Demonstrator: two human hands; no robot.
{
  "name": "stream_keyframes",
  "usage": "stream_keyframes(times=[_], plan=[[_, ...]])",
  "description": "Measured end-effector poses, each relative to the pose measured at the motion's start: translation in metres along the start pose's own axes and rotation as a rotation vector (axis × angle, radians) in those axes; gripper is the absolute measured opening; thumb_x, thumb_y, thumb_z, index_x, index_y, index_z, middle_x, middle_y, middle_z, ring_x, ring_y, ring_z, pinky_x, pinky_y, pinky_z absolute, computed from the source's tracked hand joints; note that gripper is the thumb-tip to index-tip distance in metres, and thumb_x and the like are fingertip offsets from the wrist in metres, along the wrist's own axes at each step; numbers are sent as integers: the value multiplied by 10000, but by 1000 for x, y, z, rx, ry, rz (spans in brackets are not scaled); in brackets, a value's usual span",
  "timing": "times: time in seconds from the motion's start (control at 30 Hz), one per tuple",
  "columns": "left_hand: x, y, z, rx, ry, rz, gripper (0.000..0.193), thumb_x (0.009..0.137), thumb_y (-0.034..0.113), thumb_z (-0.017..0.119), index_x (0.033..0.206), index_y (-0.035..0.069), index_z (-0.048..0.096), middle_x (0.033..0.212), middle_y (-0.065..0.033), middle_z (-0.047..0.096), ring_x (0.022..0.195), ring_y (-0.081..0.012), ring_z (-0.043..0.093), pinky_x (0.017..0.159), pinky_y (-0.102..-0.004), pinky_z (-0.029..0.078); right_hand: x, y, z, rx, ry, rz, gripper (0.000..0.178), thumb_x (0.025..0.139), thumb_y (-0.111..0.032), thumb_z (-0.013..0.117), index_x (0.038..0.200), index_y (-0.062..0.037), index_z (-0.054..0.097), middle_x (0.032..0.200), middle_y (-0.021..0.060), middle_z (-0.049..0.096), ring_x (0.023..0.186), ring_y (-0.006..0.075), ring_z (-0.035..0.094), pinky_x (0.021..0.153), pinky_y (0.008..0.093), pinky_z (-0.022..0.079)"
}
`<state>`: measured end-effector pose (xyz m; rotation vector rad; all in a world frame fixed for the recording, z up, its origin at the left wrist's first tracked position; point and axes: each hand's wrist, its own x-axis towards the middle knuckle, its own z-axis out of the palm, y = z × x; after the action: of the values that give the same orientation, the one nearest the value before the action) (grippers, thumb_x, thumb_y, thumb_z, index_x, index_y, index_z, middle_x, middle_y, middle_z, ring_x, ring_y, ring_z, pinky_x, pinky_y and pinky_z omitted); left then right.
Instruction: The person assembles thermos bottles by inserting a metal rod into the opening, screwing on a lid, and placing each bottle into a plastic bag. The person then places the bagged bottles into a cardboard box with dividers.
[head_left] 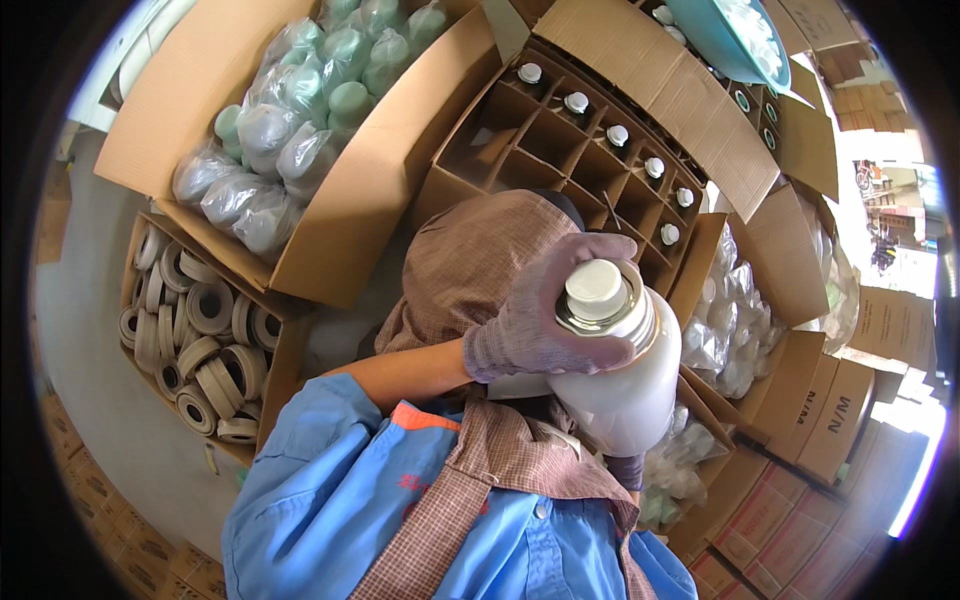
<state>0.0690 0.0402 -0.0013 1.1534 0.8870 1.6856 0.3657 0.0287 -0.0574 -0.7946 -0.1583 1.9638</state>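
Observation:
A large white vacuum flask [625,400] with a silvery neck ring and a white stopper [596,288] stands upright in front of my chest. My left hand [530,310], in a grey-purple knit glove, is closed around its neck just below the stopper. Low beside the flask shows a bit of my right hand's dark glove [625,472]; the flask hides its fingers, so I cannot tell its grip. Ahead is a cardboard box with dividers [553,143], holding several flasks with white tops [617,135] in its far and right compartments.
A carton [330,255] at the far left holds bagged pale-green and clear parts. Below it, another box [280,350] is full of beige rings [209,308]. Bagged parts [735,330] fill boxes on the right. A teal basin [715,40] stands at the far right, near stacked cartons [835,420].

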Motion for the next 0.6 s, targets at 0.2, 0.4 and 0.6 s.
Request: stream_keyframes(times=[0.2, 0.4, 0.6], plan=[[-3, -5, 11, -256, -19, 4, 950, 676, 271, 865, 1413, 19, 321, 1145, -120, 603, 1099, -226, 594, 984, -390, 454, -33, -6, 4, 20, 2, -93, 592, 925, -293, 631, 1409, -35, 406, 1410, 141, 484, 1239, 275, 510, 1020, 406, 433], [-20, -3, -4, 39, -289, -5, 1255, 599, 304, 930, 1513, 21, 118, 1300, -164, 526, 1210, -243, 521, 1058, -398, 396, -80, 6, 29, -333, 166, -372, 524, 971, -307, 574, 1384, -22, 425, 1334, 118, 539, 1162, 243, 562, 956, 375, 477], [-57, 9, -22, 726, -587, -217, 787, 748, 222, 797, 1406, 68, 394, 1253, -185, 575, 1122, -300, 590, 952, -391, 467, -121, -4, -18, -725, 400, -626, 350, 893, -127, 689, 1204, 7, 602, 1102, 65, 662, 1003, 149, 604, 911, 300, 461]])
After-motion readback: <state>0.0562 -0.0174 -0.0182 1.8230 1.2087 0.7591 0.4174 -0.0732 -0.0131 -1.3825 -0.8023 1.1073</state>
